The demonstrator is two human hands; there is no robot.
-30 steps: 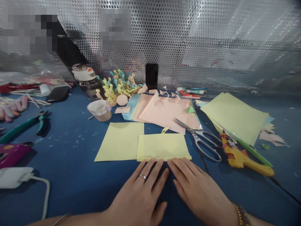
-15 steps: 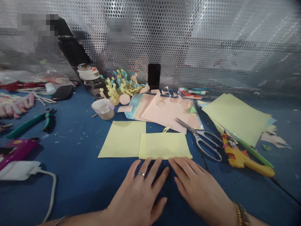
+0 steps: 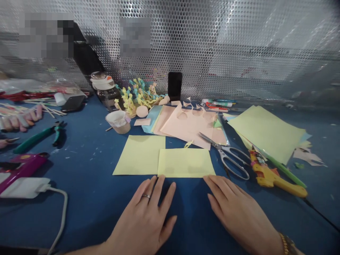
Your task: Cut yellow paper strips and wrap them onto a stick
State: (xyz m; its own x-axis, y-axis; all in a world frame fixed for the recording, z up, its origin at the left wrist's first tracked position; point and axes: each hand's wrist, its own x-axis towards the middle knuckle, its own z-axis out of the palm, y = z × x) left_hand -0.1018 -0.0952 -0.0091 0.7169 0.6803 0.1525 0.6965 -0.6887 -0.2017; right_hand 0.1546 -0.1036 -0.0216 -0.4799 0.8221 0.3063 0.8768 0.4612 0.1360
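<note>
Head camera: the left hand (image 3: 143,217) lies palm down on the blue counter (image 3: 90,159), its fingers spread and gripping nothing, with a ring (image 3: 146,196) on one finger. Two of its fingertips reach the near left corner of a yellow strip of paper (image 3: 186,163), while the index finger lies short of the edge. The right hand (image 3: 237,209) is also palm down, its fingers close together, thumb held slightly off, with nothing pinched; its fingertips meet the strip's near edge at the right corner. A gold bracelet (image 3: 284,243) circles the right wrist.

The strip lies flat on the counter between the two sets of fingertips and the pink sheets (image 3: 190,125) behind, its left end overlapping a larger yellow sheet (image 3: 138,156). A small yellow scrap (image 3: 188,144) sits just beyond its far edge. Scissors (image 3: 218,146) lie to the right of the strip, blades over the pink sheets, and farther right a yellow glue gun (image 3: 271,178) lies beside a green stick (image 3: 288,172). Left of the pink sheets stands a paper-lined cup (image 3: 122,129), and a dark phone (image 3: 174,86) leans upright behind them.
</note>
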